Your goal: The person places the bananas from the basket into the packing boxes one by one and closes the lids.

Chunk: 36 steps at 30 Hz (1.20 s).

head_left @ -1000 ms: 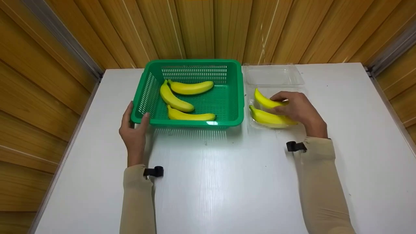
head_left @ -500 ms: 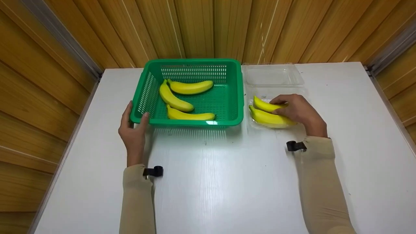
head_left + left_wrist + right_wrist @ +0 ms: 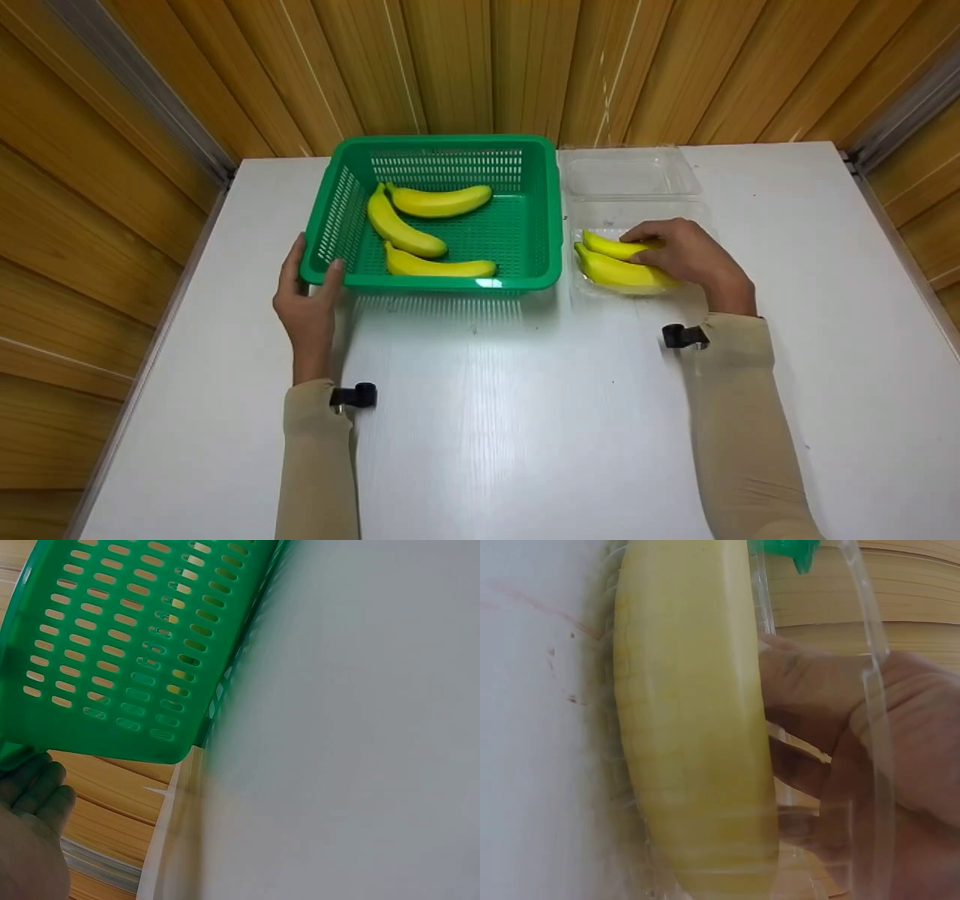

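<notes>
My left hand (image 3: 306, 307) holds the front left corner of a green plastic basket (image 3: 420, 283), with the thumb by the front rim and fingers along the left side. Three bananas lie inside it. In the left wrist view, fingers (image 3: 52, 799) reach beneath the basket's rim. On the right, my right hand (image 3: 686, 251) grips the rear banana (image 3: 604, 244) in a clear hinged plastic box (image 3: 637, 206); its right end is hidden by the hand. A second banana (image 3: 622, 274) lies in front, against it. The right wrist view shows this front banana (image 3: 694, 712) through the box wall.
The box's lid (image 3: 630, 172) lies folded back towards the wooden wall (image 3: 525, 67). Basket and box stand side by side near the back of the white table (image 3: 480, 420). Wood panels (image 3: 75, 247) also rise at the left.
My right hand has lowered the rear banana and drawn it closer to the front one in the box. The left hand and basket have barely moved.
</notes>
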Motion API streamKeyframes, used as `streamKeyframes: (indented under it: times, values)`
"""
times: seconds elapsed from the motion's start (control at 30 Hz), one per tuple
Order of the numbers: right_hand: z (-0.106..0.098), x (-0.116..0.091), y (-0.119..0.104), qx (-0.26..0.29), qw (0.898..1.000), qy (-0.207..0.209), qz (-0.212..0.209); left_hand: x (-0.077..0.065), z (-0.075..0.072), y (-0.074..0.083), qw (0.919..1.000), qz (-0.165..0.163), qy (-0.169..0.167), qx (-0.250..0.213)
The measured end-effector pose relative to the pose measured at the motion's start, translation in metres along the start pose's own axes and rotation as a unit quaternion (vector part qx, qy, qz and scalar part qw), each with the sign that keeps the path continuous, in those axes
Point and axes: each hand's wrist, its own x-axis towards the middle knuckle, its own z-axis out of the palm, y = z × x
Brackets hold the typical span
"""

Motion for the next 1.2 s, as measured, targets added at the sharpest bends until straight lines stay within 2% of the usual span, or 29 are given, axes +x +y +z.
streamKeyframes:
  times: [0.23,0.6,0.87,1.2]
  values:
    - [-0.0018,-0.0018,0.0016,-0.001,1.0,-0.008,0.005,0.001,0.0024,-0.0006,1.0,0.001,-0.002,-0.002]
    - [-0.0028,-0.0038,0.0033,0.0,1.0,-0.014,0.009,0.0007,0.0018,-0.0019,0.9998,-0.02,-0.004,0.0]
    - [-0.0028,-0.0047,0.0015,0.002,1.0,-0.009,0.021,-0.0009,0.0024,-0.0001,0.9998,-0.018,-0.002,0.007]
    - [-0.0013,-0.0028,-0.0007,0.003,1.0,0.009,0.014,-0.0005,-0.0006,0.001,0.9997,-0.021,-0.002,0.013]
